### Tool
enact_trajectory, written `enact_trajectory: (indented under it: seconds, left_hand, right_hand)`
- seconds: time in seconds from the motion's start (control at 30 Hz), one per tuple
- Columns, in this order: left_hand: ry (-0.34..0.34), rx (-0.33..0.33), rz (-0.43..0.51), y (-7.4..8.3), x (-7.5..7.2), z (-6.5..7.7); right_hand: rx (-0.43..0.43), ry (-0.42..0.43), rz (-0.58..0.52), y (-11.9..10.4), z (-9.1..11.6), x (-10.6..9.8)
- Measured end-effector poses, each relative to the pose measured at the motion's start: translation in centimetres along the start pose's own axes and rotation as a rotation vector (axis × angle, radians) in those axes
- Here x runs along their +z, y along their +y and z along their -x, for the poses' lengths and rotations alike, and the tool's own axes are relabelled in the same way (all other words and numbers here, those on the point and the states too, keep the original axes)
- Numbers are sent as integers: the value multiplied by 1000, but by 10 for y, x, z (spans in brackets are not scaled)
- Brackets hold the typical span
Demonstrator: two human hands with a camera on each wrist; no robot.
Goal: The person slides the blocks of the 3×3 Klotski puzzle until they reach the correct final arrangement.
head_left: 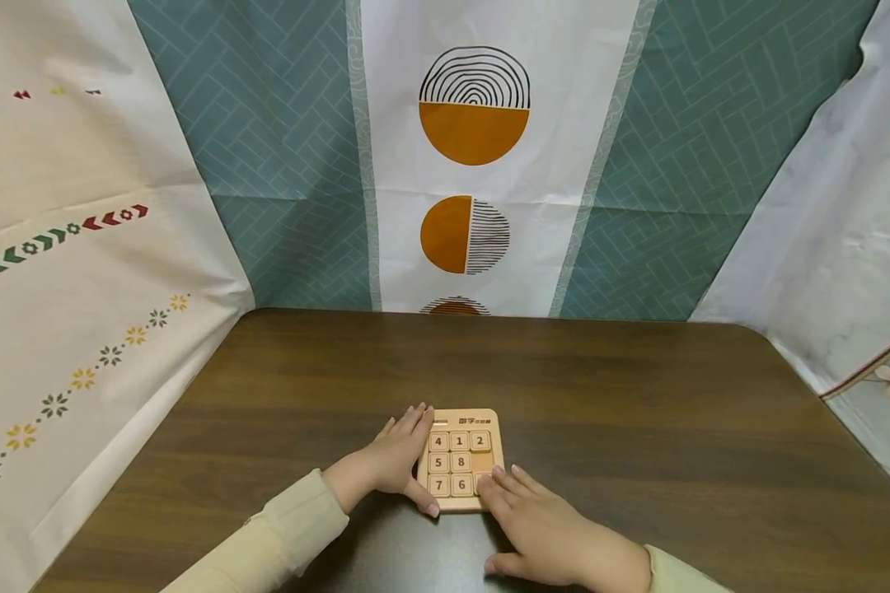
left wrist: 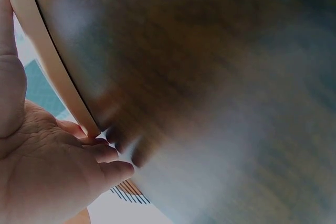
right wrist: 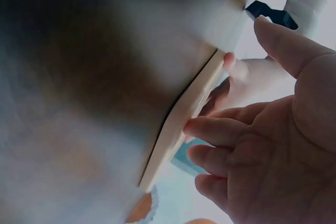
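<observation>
A small wooden number slide puzzle lies flat on the brown table, its tiles reading 4, 1, 2 on top, 5 and 8 in the middle, 7 and 6 below. To the right of the 8 is a vacant slot. My left hand rests along the board's left edge, fingers extended by the far corner and thumb at the near one. With its index fingertip my right hand touches the lower right tile, covering its number; the other fingers are stretched out and the thumb is spread toward the table.
The dark wooden table extends around the board on all sides. Behind it hangs a green and white patterned cloth, with a cream cloth at the left and a pale one at the right.
</observation>
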State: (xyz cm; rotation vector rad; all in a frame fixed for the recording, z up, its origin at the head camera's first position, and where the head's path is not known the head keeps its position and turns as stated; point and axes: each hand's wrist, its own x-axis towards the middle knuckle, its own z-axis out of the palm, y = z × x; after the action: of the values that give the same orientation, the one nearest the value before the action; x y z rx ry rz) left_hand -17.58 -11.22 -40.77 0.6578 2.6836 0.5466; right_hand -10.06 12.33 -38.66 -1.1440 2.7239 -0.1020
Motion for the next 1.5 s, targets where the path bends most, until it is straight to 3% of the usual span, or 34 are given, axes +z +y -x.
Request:
enact_trajectory:
  seconds: [0.47, 0.77, 1.27, 1.5]
  left_hand:
    - [-9, 4, -9, 1, 3, 1]
    - [-4, 4, -20, 0, 5, -1]
    - [10, 13, -33, -3, 5, -4]
    - [16, 2, -33, -4, 4, -4]
  right_hand:
    - [47, 7, 8, 10, -22, 5]
    - [-111, 18, 36, -5, -15, 6]
    - [-67, -3, -17, 8, -2, 3]
    - [-28, 2, 19, -5, -6, -2]
